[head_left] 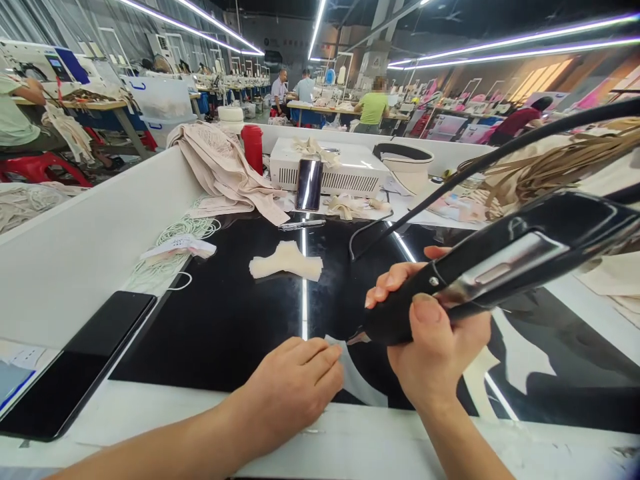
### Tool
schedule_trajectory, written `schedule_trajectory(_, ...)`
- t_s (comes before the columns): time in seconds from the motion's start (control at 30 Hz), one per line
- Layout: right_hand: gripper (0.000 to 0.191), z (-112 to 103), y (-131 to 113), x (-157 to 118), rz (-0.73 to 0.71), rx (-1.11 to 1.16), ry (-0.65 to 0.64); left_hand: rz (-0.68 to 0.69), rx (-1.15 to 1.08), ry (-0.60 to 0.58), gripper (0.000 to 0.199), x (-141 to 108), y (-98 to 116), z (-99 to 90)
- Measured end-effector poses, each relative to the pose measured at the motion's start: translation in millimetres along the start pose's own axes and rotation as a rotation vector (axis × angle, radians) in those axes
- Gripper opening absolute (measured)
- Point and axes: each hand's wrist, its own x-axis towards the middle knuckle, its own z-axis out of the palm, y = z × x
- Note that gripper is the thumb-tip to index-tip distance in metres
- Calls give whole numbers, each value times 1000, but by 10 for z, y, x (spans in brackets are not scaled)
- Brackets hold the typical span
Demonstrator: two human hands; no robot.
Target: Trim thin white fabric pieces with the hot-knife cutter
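Observation:
My right hand (435, 347) is wrapped around a black corded handheld tool (465, 273) with a silver panel on its side. Its narrow metal tip (359, 337) points down and left at the edge of a thin pale fabric piece (357, 377) on the glossy black mat (225, 333). With fingers curled and pressed together, my left hand (300, 380) grips that piece's left end; the fingertips are partly hidden. Beyond my hands lies a cream stack of cut pieces (287, 261). More pale pieces (520, 353) lie right of my right hand.
A large black phone (75, 367) and pale green cords (185, 230) lie left. Behind the mat are beige fabric (225, 167), a red bottle (253, 148), a white vented box (325, 167) and an upright phone (309, 185). The tool's cable (480, 160) arches right. Co-workers sit farther back.

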Motion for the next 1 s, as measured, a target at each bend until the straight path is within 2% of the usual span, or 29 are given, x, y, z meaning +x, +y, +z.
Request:
schedule_trajectory(0.37, 47, 0, 37, -13, 10, -5, 53, 4, 23, 15, 21, 6, 11, 5)
schedule_trajectory(0.6, 36, 22, 36, -11, 20, -1, 46, -2, 12, -5, 22, 3, -3, -7)
schedule_trajectory(0.83, 47, 75, 58, -9, 59, 89, 57, -4, 11, -34, 17, -13, 0, -1)
schedule_trajectory(1.0, 46, 100, 107, -25, 76, 89, 34, -4, 7, -38, 17, -12, 9, 0)
